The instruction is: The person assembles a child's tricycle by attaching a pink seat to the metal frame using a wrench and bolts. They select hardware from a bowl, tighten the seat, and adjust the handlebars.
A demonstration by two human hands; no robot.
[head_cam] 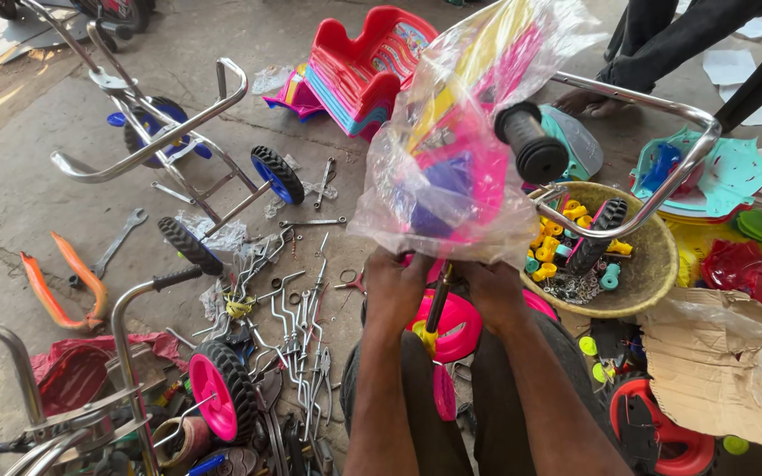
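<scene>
Lying at the far left on the concrete floor (11,194) are an orange curved bar (63,286) and a wrench (121,240), and beside them a chrome tricycle frame (165,132) with blue wheels is standing tipped on its side. Sitting lower down, near the person's left knee, is a pink wheel with a black tyre (220,392), next to a scatter of bent metal rods (297,330) and small tools. Gripping from below, the left hand (396,286) is closing around the bottom edge of a clear plastic bag (451,150), which is holding pink, yellow and purple plastic parts and is being held up at the middle of the view, above the person's lap. Clutching the same bottom edge just beside it, the right hand (493,291) is closed on the bag too. Poking out to the right of the bag is a black handlebar grip (531,145) on a chrome bar. Resting further right is a woven basket (654,264) filled with small yellow and teal pieces, and a torn piece of cardboard (725,361) is lying past it.
</scene>
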